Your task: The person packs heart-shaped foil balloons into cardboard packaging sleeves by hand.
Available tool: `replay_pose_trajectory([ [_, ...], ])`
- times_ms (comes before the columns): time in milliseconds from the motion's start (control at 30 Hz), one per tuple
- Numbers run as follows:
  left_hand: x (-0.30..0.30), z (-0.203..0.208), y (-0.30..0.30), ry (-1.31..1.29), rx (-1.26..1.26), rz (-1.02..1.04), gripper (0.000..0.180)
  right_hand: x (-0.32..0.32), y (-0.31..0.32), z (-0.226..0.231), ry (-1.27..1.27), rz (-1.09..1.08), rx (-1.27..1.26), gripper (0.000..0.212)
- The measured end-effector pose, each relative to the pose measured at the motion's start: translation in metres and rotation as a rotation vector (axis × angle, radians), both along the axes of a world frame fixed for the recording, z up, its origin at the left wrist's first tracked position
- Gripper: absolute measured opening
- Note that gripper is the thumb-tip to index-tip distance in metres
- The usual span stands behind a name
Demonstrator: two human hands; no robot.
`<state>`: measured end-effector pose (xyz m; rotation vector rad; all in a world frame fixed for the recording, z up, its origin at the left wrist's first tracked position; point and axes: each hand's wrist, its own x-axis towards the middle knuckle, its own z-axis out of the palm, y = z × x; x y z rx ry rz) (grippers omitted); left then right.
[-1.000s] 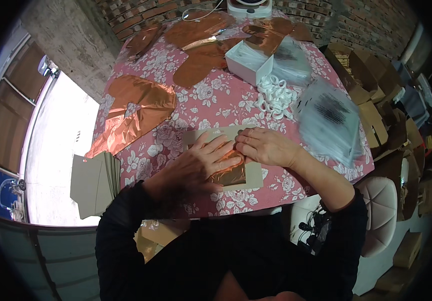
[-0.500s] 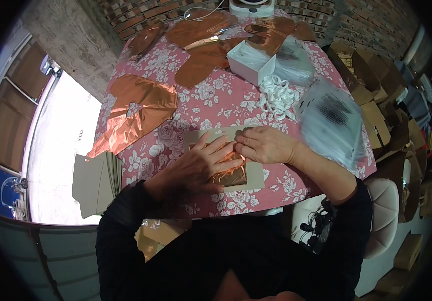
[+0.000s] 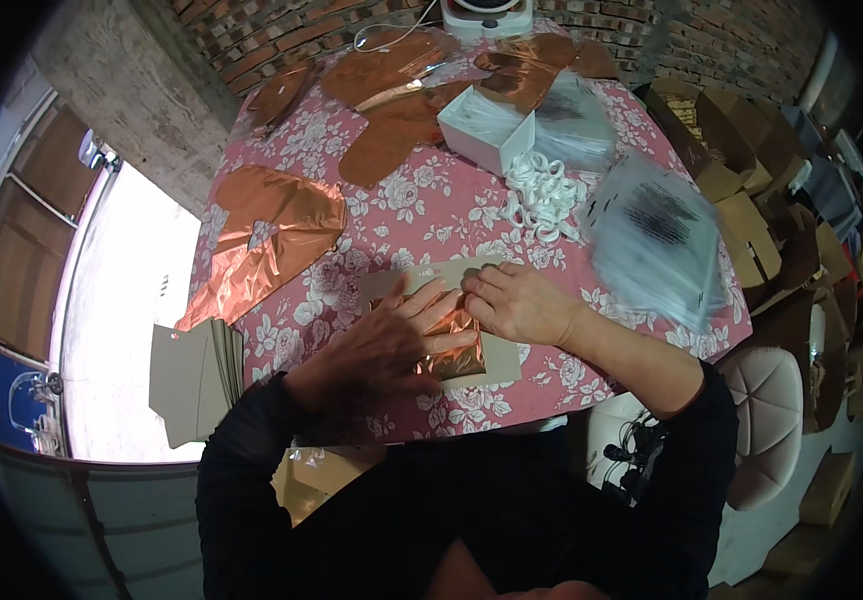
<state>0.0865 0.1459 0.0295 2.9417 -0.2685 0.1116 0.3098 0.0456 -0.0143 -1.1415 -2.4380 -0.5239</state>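
Starting at the left edge of the frame, we have a stack of grey-beige cards (image 3: 191,385) at the table's corner, and just above it a crumpled copper-coloured foil sheet (image 3: 286,215) spread over the pink flowered tablecloth (image 3: 301,285). More foil pieces (image 3: 391,150) lie in the upper middle.

Now the left hand (image 3: 401,330), left of centre: palm down, fingers spread, lying across a folded copper foil (image 3: 466,362). That foil sits in the middle of the frame, on a flat card (image 3: 503,358). Up and to the right, a white box (image 3: 486,145) holds clear plastic.

Here's the right hand (image 3: 516,305), fingers bunched at the card's upper part, right beside the left fingertips; whether it's pinching anything, I can't tell. Above it, a heap of white coils (image 3: 543,200); right of that, clear plastic bags (image 3: 651,240) in a pile. Far right: open cardboard boxes (image 3: 746,235) and a pale padded chair (image 3: 766,425).
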Motion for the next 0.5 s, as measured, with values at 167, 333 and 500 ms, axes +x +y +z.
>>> replay_pose_trajectory([
  [167, -0.0033, -0.0066, 0.0011, 0.015, -0.015, 0.017, 0.06, -0.0013, -0.0016, -0.0023, 0.015, -0.045, -0.02, 0.017],
  [333, -0.0078, -0.007, 0.0023, 0.004, -0.052, 0.016, 0.063, -0.0003, -0.002, 0.0003, 0.01, -0.042, -0.043, 0.017],
  [500, -0.0074, -0.0055, 0.002, 0.048, -0.04, 0.02, 0.068, 0.0015, -0.0002, -0.0011, 0.038, -0.021, 0.032, 0.012],
])
